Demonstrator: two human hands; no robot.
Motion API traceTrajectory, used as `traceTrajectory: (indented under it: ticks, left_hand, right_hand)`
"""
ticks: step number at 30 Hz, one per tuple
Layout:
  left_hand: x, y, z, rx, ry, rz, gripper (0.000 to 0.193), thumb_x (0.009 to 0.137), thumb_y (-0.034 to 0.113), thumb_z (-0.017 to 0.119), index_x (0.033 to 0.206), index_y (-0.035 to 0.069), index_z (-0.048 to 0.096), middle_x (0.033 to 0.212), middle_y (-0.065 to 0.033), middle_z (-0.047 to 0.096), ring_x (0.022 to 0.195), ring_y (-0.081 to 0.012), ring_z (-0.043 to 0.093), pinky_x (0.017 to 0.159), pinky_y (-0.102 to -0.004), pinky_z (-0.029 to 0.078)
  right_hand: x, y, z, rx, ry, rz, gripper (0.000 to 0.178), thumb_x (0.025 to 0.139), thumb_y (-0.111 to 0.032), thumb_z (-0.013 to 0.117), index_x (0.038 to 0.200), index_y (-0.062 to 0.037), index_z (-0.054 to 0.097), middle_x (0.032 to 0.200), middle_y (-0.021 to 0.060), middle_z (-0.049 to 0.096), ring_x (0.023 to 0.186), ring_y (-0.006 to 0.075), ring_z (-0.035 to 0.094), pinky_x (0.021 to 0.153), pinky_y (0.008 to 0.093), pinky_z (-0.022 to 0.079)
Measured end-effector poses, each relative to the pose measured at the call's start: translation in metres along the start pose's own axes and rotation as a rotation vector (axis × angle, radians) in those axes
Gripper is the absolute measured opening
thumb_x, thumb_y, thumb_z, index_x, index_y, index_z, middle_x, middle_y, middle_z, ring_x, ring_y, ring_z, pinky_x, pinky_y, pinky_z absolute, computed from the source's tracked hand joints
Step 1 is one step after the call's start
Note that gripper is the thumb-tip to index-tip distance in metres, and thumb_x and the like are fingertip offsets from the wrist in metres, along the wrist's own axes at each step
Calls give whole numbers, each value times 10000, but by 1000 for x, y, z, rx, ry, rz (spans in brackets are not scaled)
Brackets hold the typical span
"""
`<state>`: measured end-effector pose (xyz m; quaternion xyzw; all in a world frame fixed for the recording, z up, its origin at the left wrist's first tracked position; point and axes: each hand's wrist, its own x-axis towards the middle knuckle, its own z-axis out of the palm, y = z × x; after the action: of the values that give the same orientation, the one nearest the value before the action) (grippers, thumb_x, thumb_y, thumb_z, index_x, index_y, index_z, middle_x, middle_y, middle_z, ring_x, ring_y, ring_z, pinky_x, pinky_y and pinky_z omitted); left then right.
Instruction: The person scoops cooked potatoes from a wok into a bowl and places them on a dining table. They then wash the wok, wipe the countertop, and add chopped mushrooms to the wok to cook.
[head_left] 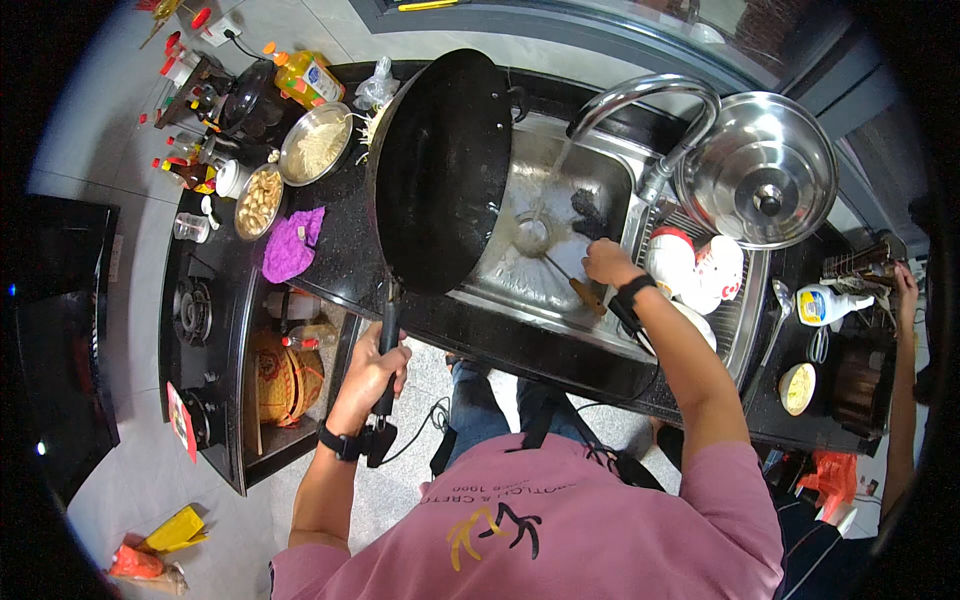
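My left hand (378, 372) is closed around the handle of a large black wok (445, 175). The wok is tipped up on its side, between the counter and the left part of the steel sink (622, 170). Over the sink, my right hand (610, 263) has its fingers curled; what they hold, if anything, is hidden. Just beyond them is a dark, ragged clump (588, 212), its kind unclear. A thin-stemmed utensil with a wooden handle (587, 297) lies under that hand. Water (563, 158) runs from the curved faucet (690, 88) into the sink.
Right of the sink are red-and-white bowls (715, 272), a large steel lid (760, 165), a ladle (779, 310) and a spray bottle (830, 305). At left stand two food bowls (316, 145), a purple cloth (293, 246) and bottles. Another person's hand (905, 283) is at far right.
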<state>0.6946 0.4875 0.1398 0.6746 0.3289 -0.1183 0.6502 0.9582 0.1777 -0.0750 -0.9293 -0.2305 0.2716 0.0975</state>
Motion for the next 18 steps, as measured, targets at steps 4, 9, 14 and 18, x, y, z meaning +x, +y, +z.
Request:
traceTrajectory:
  ticks: [4,9,14,18]
  left_hand:
    - [-9,11,4,-33,-8,-15,289,848,59,584,1091,-46,469,555,-16,477,423,-114,459,406,-262,368]
    - [-14,18,11,-117,-20,-76,263,854,34,575,1072,-50,453,561,-29,479,421,-120,466,396,-262,369]
    - [-11,20,15,-143,-32,-161,256,850,0,568,1071,-53,451,634,-37,492,428,-120,469,406,-254,374]
    - [-6,20,17,-137,-57,-191,251,869,17,583,1079,-34,456,626,-29,476,427,-118,464,408,-259,364]
  right_hand:
    - [61,7,17,-330,-98,113,253,903,-170,554,1065,-62,716,1205,186,622,1084,352,604,852,497,490]
    - [149,36,45,-1,-146,438,335,953,-156,551,1260,-55,638,1325,190,566,1184,360,573,963,472,492]
    - [188,69,94,-120,-198,308,286,937,-145,568,1182,-24,653,1263,202,595,1086,359,625,899,461,528]
    - [183,75,123,45,-17,331,248,926,-144,577,1103,5,668,1176,218,637,1007,366,659,850,464,551]
